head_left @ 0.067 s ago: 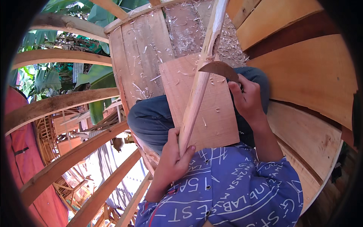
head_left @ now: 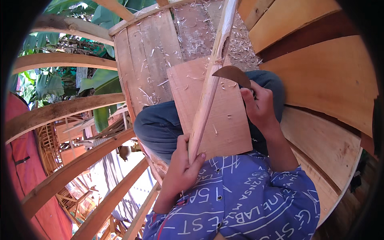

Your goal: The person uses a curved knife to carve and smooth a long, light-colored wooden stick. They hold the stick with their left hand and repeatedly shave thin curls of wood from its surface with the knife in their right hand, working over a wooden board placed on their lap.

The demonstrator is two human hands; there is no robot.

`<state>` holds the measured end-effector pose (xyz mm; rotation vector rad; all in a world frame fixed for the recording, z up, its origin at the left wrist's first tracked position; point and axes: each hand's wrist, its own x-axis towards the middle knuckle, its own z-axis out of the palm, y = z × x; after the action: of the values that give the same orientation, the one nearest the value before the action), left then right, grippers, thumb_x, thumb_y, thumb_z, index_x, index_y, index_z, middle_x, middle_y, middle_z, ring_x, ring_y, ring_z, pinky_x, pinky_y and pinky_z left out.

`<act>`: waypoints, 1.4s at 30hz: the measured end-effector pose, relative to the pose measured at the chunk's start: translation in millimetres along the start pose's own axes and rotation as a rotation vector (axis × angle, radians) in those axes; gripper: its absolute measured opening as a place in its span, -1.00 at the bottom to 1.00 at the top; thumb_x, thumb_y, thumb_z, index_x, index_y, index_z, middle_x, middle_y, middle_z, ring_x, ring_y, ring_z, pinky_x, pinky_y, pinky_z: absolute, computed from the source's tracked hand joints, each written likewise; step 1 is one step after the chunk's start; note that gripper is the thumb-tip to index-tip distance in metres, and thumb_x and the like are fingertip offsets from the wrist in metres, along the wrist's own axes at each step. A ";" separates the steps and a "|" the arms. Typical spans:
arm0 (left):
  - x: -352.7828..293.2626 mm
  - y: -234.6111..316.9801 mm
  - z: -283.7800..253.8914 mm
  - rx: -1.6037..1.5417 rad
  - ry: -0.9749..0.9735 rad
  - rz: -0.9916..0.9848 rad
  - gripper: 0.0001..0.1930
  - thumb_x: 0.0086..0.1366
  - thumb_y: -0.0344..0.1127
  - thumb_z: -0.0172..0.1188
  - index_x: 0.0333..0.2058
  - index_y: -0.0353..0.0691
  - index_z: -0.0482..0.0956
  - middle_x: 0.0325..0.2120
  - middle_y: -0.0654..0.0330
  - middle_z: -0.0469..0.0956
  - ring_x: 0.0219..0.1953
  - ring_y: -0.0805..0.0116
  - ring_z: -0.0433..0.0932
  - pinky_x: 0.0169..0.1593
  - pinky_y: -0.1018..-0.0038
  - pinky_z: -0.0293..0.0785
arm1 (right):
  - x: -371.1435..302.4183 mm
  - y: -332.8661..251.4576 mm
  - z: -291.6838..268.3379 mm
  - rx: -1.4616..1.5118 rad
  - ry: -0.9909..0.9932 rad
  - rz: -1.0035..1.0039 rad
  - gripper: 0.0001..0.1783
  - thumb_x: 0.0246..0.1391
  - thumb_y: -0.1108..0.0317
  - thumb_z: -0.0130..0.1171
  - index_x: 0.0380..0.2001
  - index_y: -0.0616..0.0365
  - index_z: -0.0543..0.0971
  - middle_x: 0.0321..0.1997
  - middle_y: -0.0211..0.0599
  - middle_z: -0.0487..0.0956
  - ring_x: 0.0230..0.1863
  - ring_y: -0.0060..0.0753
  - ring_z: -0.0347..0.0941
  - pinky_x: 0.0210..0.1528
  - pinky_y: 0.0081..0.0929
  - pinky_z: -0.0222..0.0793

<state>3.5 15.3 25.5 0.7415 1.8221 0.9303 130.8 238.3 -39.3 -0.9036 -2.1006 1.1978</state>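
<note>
the left hand (head_left: 184,171), lower centre, wraps the near end of a stick (head_left: 205,96) that runs to the top edge; it looks light and stiff, best held there. a board (head_left: 237,134) sits beneath it. right of centre, the right hand (head_left: 261,105) grips a curved knife (head_left: 233,75), tip over the stick; i can't tell if they touch. shavings (head_left: 249,56) litter the planks (head_left: 170,38) up top.
</note>
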 end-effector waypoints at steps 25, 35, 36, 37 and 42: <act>7.2 7.2 13.8 0.373 0.304 0.063 -0.47 0.19 -0.32 0.22 0.05 -0.39 0.21 -0.43 -0.23 0.54 -0.40 -0.18 0.60 -0.34 0.18 0.51 | -8.0 -12.1 -2.8 -0.516 -0.084 -0.119 -0.42 0.00 -0.25 0.18 -0.61 0.11 0.52 -0.69 -0.23 0.48 -0.62 -0.11 0.49 -0.61 -0.29 0.34; 5.1 4.9 18.6 0.333 0.233 0.012 -0.48 0.19 -0.33 0.21 0.03 -0.43 0.21 -0.49 -0.24 0.53 -0.46 -0.18 0.60 -0.38 0.17 0.50 | 18.0 12.3 -10.8 -0.486 0.054 -0.024 -0.37 0.07 -0.23 0.14 -0.64 0.19 0.46 -0.74 -0.09 0.40 -0.60 0.07 0.43 -0.58 -0.18 0.30; 3.3 4.1 19.3 0.337 0.228 0.016 -0.49 0.19 -0.33 0.21 0.02 -0.44 0.21 -0.49 -0.24 0.52 -0.45 -0.18 0.60 -0.38 0.16 0.50 | 23.8 20.5 -13.7 -0.493 0.152 -0.057 -0.35 0.10 -0.23 0.12 -0.63 0.22 0.46 -0.74 -0.05 0.39 -0.61 0.10 0.40 -0.58 -0.18 0.27; 1.0 3.3 19.5 0.308 0.234 0.006 -0.50 0.19 -0.33 0.21 0.01 -0.44 0.21 -0.48 -0.24 0.52 -0.45 -0.20 0.59 -0.38 0.16 0.50 | 31.0 30.7 -18.6 -0.499 0.251 -0.093 -0.33 0.12 -0.24 0.09 -0.62 0.26 0.46 -0.74 0.00 0.38 -0.61 0.14 0.37 -0.58 -0.18 0.24; -9.0 -0.4 15.3 0.293 0.180 0.011 -0.52 0.21 -0.33 0.19 -0.01 -0.42 0.21 -0.44 -0.28 0.52 -0.40 -0.26 0.58 -0.36 0.17 0.49 | 45.5 67.6 -72.3 -0.393 0.270 0.280 -0.30 0.19 -0.23 0.02 -0.62 0.30 0.44 -0.77 -0.07 0.29 -0.68 -0.19 0.19 -0.57 -0.33 0.17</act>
<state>20.9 12.2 25.0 0.8702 2.1443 0.7642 174.4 335.8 -60.5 -1.4881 -2.0648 0.7395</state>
